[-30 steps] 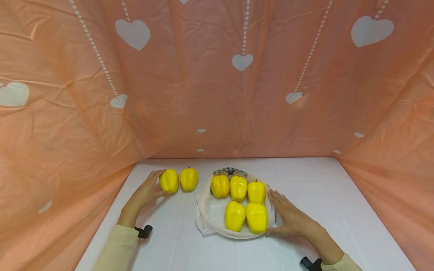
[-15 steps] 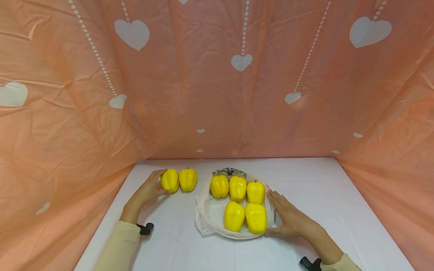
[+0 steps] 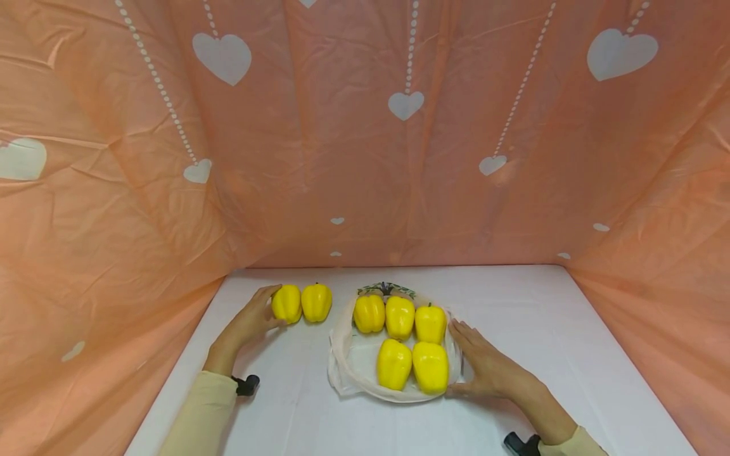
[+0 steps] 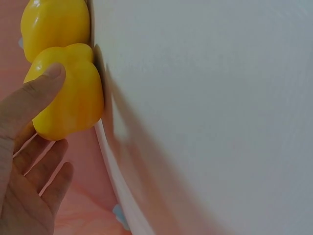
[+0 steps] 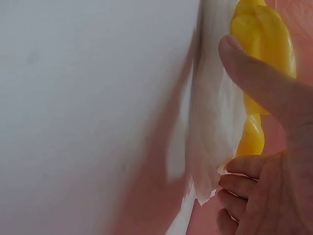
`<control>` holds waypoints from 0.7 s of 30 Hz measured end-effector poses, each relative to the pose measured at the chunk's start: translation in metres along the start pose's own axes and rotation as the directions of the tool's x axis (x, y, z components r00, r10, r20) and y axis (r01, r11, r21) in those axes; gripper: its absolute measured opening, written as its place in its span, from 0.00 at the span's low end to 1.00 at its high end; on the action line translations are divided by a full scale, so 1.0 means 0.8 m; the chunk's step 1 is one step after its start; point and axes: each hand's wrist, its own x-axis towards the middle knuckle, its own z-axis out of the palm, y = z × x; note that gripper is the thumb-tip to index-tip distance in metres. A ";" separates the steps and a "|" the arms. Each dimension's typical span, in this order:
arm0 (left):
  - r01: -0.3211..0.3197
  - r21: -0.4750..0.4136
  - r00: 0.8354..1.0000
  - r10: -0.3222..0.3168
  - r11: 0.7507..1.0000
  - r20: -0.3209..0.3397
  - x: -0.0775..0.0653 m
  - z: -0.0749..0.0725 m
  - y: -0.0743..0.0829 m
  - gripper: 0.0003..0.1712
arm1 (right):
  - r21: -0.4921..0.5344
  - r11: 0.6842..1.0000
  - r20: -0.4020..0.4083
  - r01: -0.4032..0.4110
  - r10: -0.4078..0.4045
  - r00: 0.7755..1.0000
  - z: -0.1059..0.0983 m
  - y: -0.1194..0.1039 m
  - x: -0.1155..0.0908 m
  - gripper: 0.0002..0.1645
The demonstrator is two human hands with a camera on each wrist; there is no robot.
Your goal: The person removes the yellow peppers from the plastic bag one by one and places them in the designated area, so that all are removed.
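My left hand holds a yellow bell pepper at the table's far left, its thumb on the near side and fingers reaching behind. In the left wrist view the thumb lies across that pepper. A second bell pepper sits against its right side. Several more yellow bell peppers fill much of a round, shallow holder lined with thin whitish sheeting. Spread along the holder's right side is my right hand, fingertips and thumb at the sheeting.
The holder's far rim has a dark green leafy pattern. A white table spreads under everything. Peach curtains with white hearts enclose its back and both sides.
The left hand has shifted the pepper it holds slightly right, up to the second loose one. My right hand and the holder stay in place.
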 end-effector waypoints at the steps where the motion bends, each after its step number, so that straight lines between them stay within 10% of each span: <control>1: -0.002 -0.001 1.000 0.002 1.000 0.000 0.000 0.000 0.000 0.50 | 0.000 1.000 0.001 -0.002 0.002 1.000 0.000 0.000 0.000 0.80; 21: -0.066 0.137 0.996 0.074 0.988 -0.056 -0.006 0.001 0.019 0.50 | 0.016 1.000 0.000 -0.005 0.005 1.000 -0.003 -0.003 -0.003 0.80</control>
